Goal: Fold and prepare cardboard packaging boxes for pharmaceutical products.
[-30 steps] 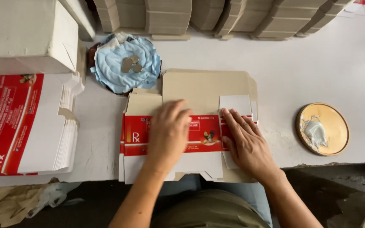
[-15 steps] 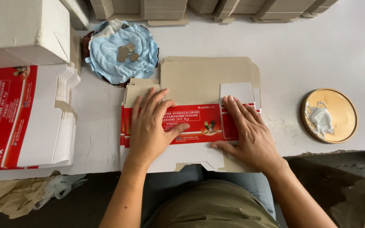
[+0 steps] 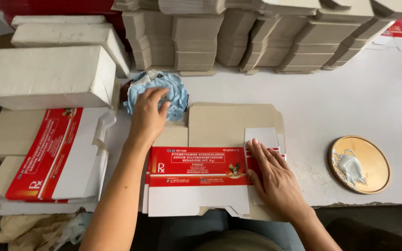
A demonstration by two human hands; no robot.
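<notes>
The right hand (image 3: 275, 179) lies flat, fingers spread, pressing the right edge of a flattened red-and-white carton (image 3: 196, 179) nearest the person. Farther off, the left hand (image 3: 147, 116) reaches past the carton's left side, fingers loosely curled onto a crumpled blue cloth (image 3: 173, 90).

two bare hands and forearms, one person, seen from above. left hand (image 3: 148, 117): no ring, no glove, nails short and unpainted as far as can be told. right hand (image 3: 275, 179): likewise bare, fingers (image 3: 257, 155) unadorned, nails short. both wrists without watch, strap or bracelet. both forearms uncovered to the lower edge of the view; no sleeve or cuff shows. lap at bottom centre: grey-blue trousers and an olive-drab garment, partly blurred.
</notes>
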